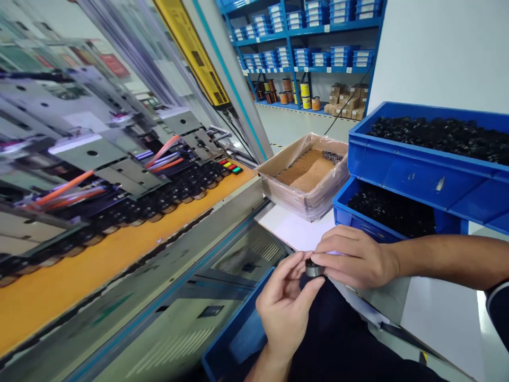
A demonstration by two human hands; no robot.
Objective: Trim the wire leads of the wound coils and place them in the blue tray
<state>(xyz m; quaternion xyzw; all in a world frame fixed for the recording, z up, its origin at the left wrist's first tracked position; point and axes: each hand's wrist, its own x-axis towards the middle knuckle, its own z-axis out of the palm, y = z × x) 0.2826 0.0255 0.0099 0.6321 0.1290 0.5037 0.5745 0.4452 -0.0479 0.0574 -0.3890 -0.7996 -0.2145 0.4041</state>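
Between both hands is a small round part (314,269), a grey metal ring with a black piece at its top. My left hand (287,302) grips it from below and the left, thumb on the near side and fingers behind. Coming in from the right, my right hand (356,257) pinches the upper side of the same part with its fingertips. The fingers partly cover the black piece, so its shape is unclear. Both hands are above my lap, close to the edge of a white table (292,227).
Two stacked blue bins (401,159) with small black parts stand at the right. A plastic-lined cardboard box (286,192) is beside them. Along the left runs a machine with an orange worktop (131,249) and a row of black parts. Below is another blue bin (250,331); shelves (288,40) stand behind.
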